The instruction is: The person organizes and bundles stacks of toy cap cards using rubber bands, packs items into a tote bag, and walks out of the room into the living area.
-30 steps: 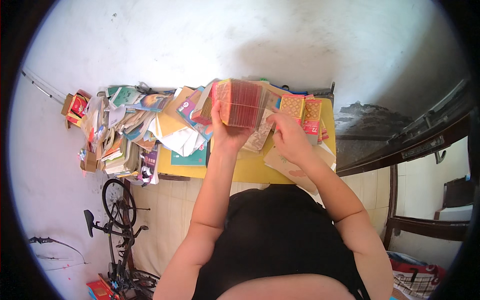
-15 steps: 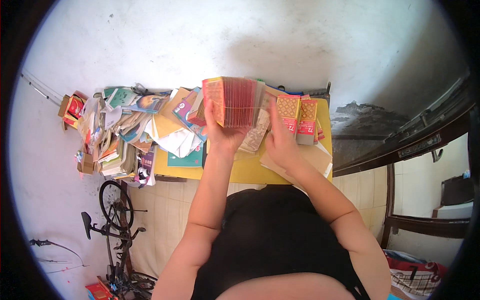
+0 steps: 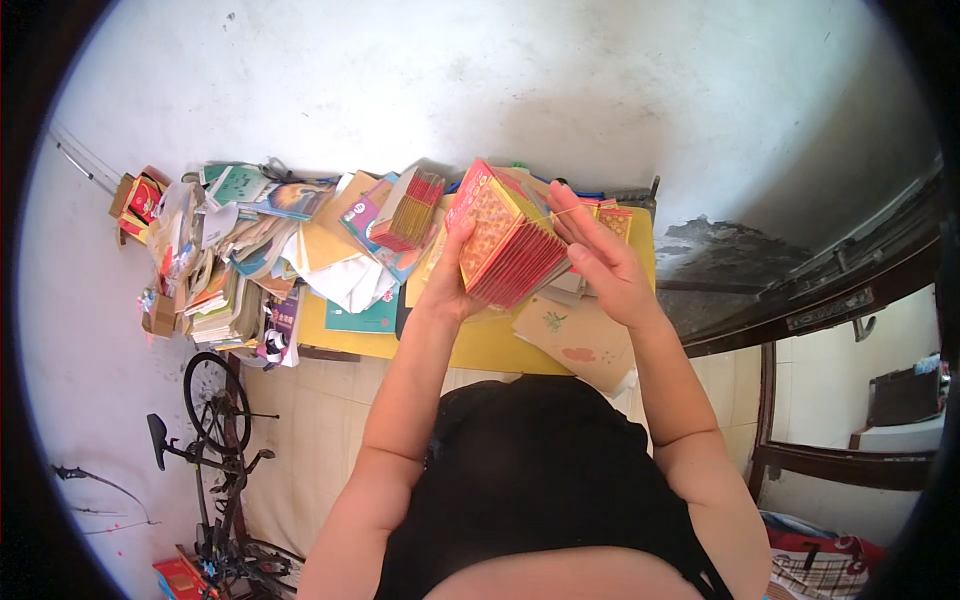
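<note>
Above the surface (image 3: 480,351), twelve o'clock: here's the bundle (image 3: 512,250), tilted!
Left hand (image 3: 447,287): fingers wrapped round its nine-o'clock side, likely bracing.
Right hand (image 3: 620,282): three o'clock, fingers outstretched, band (image 3: 556,213) seemingly across them for tension.

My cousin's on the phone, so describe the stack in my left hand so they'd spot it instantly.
Find the yellow table by the white wall. Above the table, your left hand holds a thick red-and-gold stack. Unlike the similar stack lying left of it, this one is held aloft.
</note>
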The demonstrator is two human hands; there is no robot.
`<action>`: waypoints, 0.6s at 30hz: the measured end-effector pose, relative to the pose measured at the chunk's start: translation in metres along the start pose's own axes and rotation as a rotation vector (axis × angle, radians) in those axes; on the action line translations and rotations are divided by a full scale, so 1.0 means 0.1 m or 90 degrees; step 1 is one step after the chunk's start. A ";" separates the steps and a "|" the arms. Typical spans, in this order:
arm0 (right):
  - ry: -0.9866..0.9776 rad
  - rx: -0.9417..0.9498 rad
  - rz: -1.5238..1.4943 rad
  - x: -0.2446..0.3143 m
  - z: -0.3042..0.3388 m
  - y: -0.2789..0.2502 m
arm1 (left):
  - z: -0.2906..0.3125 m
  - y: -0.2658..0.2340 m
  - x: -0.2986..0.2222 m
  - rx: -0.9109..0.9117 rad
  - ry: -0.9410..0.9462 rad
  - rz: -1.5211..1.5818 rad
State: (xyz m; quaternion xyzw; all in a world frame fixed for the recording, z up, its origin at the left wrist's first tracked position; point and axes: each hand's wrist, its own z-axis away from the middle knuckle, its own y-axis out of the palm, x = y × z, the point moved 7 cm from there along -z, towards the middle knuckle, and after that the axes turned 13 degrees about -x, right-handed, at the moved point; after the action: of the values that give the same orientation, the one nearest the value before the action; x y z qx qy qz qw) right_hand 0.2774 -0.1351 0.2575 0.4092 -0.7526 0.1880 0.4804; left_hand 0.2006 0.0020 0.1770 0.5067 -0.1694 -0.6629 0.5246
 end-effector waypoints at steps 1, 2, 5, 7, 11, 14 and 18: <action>0.001 0.001 0.003 0.00 0.00 -0.03 | -0.01 0.00 0.00 -0.007 -0.016 0.017; -0.020 0.024 0.003 0.02 0.02 -0.02 | -0.02 -0.01 0.01 -0.014 -0.032 0.034; 0.064 -0.015 -0.086 -0.14 0.02 -0.09 | -0.07 -0.06 -0.02 -0.032 0.026 -0.022; 0.170 -0.080 -0.176 -0.36 0.01 -0.18 | -0.08 -0.11 -0.02 -0.006 0.055 -0.091; 0.291 -0.158 -0.326 -0.70 0.12 -0.35 | -0.04 -0.17 0.08 0.024 0.058 -0.273; 0.314 -0.217 -0.298 -0.90 0.29 -0.33 | -0.07 -0.29 0.15 0.041 0.077 -0.173; 0.344 -0.284 -0.304 -1.11 0.56 -0.20 | -0.11 -0.42 0.10 0.032 0.121 -0.072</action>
State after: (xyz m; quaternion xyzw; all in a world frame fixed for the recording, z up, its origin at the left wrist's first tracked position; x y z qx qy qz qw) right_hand 0.2841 -0.1368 0.1314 0.3943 -0.5059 0.0041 0.7672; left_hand 0.1884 0.0128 0.1356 0.5887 -0.1066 -0.6361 0.4872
